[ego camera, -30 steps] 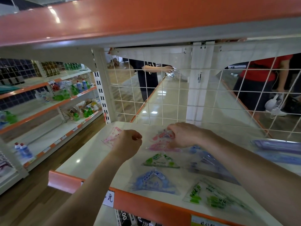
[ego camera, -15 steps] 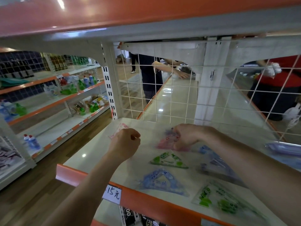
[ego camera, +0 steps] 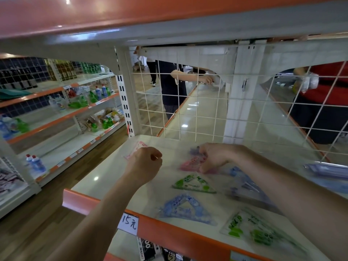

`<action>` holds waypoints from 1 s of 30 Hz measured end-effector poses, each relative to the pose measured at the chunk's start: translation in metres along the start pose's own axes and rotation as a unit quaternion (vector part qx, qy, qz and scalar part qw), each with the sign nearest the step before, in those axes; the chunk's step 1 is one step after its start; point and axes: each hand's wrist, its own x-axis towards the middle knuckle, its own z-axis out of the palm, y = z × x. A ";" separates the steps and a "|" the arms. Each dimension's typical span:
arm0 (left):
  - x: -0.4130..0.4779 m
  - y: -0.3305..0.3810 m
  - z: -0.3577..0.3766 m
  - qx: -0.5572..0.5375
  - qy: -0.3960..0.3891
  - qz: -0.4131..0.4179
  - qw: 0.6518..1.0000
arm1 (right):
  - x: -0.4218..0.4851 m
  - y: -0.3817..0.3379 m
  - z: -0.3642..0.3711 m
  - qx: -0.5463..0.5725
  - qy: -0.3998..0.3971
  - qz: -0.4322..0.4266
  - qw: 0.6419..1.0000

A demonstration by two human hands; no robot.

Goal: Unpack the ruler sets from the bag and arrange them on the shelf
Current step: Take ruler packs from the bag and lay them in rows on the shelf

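Several clear-packed ruler sets lie flat on the white shelf [ego camera: 105, 172]. My right hand [ego camera: 216, 157] pinches a pink ruler set [ego camera: 190, 163] near the shelf's back. My left hand [ego camera: 145, 164] hovers as a curled fist, and another pink ruler set [ego camera: 136, 148] peeks out behind it; whether the fist holds its edge is hidden. A green ruler set [ego camera: 194, 183] and a blue ruler set [ego camera: 185, 209] lie in front. At the front right lies a second green ruler set [ego camera: 258, 232]. More blue packs [ego camera: 244, 185] sit under my right forearm.
A white wire grid [ego camera: 207, 106] backs the shelf, with two people standing behind it. An orange lip with a "15" price tag [ego camera: 129, 223] runs along the front edge. Purple packs [ego camera: 327, 171] lie far right. Shelves of bottles [ego camera: 79, 102] stand to the left.
The view has dropped slightly and shifted. My right hand has drawn the pink set a little toward me. My left fist stays where it was.
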 end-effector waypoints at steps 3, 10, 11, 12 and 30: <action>0.000 0.000 0.001 0.004 0.005 0.003 1.000 | -0.001 0.000 0.000 -0.010 0.002 -0.001 1.000; 0.003 -0.014 -0.005 -0.017 0.002 -0.029 0.999 | -0.007 -0.010 -0.005 -0.022 0.055 -0.026 0.998; 0.002 -0.019 -0.008 -0.019 0.006 -0.037 0.999 | -0.007 -0.015 -0.006 -0.018 0.068 -0.036 0.997; 0.002 -0.025 -0.011 -0.019 0.011 -0.046 0.999 | -0.006 -0.021 -0.005 -0.014 0.082 -0.047 0.995; -0.027 -0.077 -0.047 -0.075 0.058 -0.097 0.991 | 0.032 -0.137 0.032 -0.079 0.096 -0.062 0.990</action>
